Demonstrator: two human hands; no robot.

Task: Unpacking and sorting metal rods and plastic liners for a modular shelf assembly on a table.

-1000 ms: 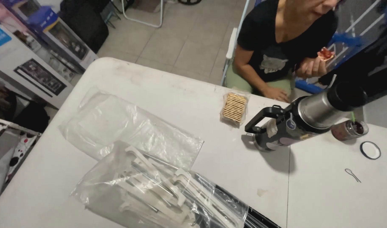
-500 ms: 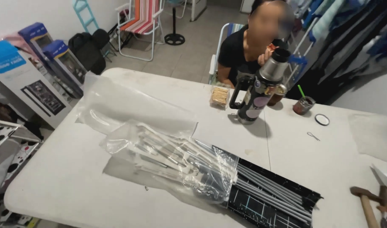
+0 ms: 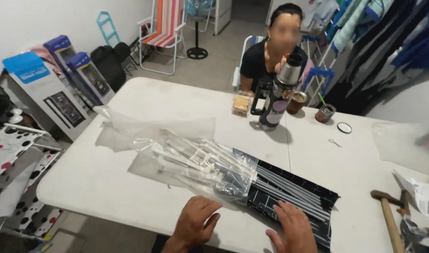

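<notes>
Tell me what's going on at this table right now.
The person's left hand rests flat at the near edge of the white table, by a clear plastic bag of white parts. The right hand lies open on a black package of grey metal rods. A hammer lies to the right. Across the table another person sits behind a steel thermos, beside a pack of crackers.
</notes>
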